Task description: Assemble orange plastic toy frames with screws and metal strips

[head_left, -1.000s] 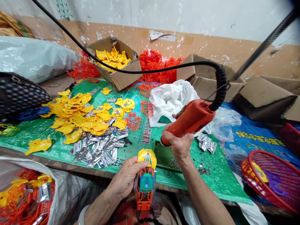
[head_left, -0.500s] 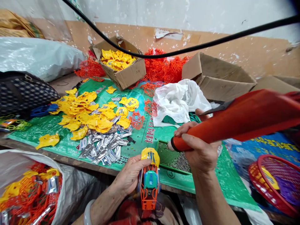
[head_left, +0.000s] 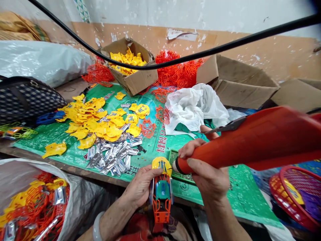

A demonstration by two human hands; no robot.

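Observation:
My left hand (head_left: 140, 184) grips a toy car (head_left: 163, 190) above my lap, at the table's front edge. The toy has a yellow hood, a teal middle and an orange frame, and my thumb lies on the hood. My right hand (head_left: 210, 175) is wrapped round a red power screwdriver (head_left: 245, 144) with a dark lever along its top. Its pale nose points left, with a thin bit at the right edge of the yellow hood; whether they touch I cannot tell. Behind the nose lies a green tray (head_left: 184, 179) of small metal pieces, partly hidden.
Yellow shells (head_left: 92, 117) and silvery parts (head_left: 112, 155) lie heaped on the green table cover (head_left: 240, 190). Behind are cardboard boxes (head_left: 248, 88), orange frames (head_left: 175, 72) and a white bag (head_left: 193, 107). A black cable (head_left: 163, 63) crosses above. A red basket (head_left: 298, 201) stands right.
My right hand has brought the screwdriver left and down, from over the tray to the toy car's hood. My left hand holds the toy car nearly still. The view has shifted slightly.

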